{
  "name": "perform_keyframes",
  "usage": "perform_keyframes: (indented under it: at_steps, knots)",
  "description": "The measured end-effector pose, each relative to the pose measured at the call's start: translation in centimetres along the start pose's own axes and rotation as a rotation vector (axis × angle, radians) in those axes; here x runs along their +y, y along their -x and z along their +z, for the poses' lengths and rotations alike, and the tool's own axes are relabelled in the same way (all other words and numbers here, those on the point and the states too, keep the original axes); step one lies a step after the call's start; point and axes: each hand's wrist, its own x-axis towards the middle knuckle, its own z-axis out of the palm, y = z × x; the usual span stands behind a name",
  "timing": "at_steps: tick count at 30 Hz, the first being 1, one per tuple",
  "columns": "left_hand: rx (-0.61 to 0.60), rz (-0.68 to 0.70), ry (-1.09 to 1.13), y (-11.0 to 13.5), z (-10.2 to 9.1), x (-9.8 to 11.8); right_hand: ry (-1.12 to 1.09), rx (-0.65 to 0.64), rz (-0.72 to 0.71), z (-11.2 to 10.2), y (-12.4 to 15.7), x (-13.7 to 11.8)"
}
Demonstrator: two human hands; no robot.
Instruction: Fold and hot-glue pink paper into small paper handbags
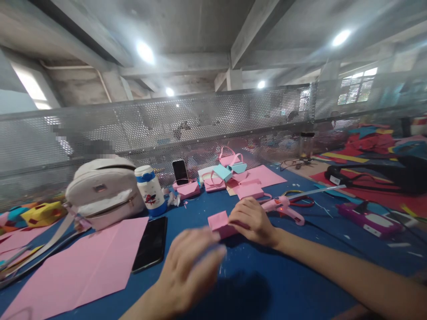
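Note:
A small folded pink paper box (218, 220) rests on the blue table, its flap standing up at the left end. My right hand (251, 221) curls over the box's right end and grips it; the fingertips are partly hidden. Nearer to me, my left hand (190, 266) is blurred by motion, with thumb and fingers apart and nothing visible between them. Its fingertips come close to the box's left front; whether they touch I cannot tell. Just beyond my right hand lies a pink glue gun (282, 208) with a small glowing red light and a clear glue stick (315, 192) sticking out behind.
Large pink paper sheets (90, 262) and a black phone (150, 244) lie at left, before a white backpack (105, 191) and a bottle (151, 191). Small paper bags (213, 182) stand at the back. Scissors (302, 199) and a purple device (368, 220) are at right.

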Motion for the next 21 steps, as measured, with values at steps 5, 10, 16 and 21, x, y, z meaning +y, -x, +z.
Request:
perform_keyframes:
  at_steps: [5,10,16,21]
  knots:
    - [-0.005,-0.443,0.357,-0.7,5.4,-3.4,-0.036,0.000,0.010,0.2,0.0,-0.6]
    - [-0.092,-0.511,0.549,-0.4,5.6,-4.7,-0.087,-0.007,0.002,0.3,-0.2,-1.2]
    - [-0.070,-0.367,0.478,-1.4,3.6,-4.3,-0.240,-0.002,0.241,0.6,-0.1,-1.7]
    - [-0.024,-0.191,0.341,-1.1,3.3,-5.5,-0.437,-0.143,0.519,1.6,0.2,-1.5]
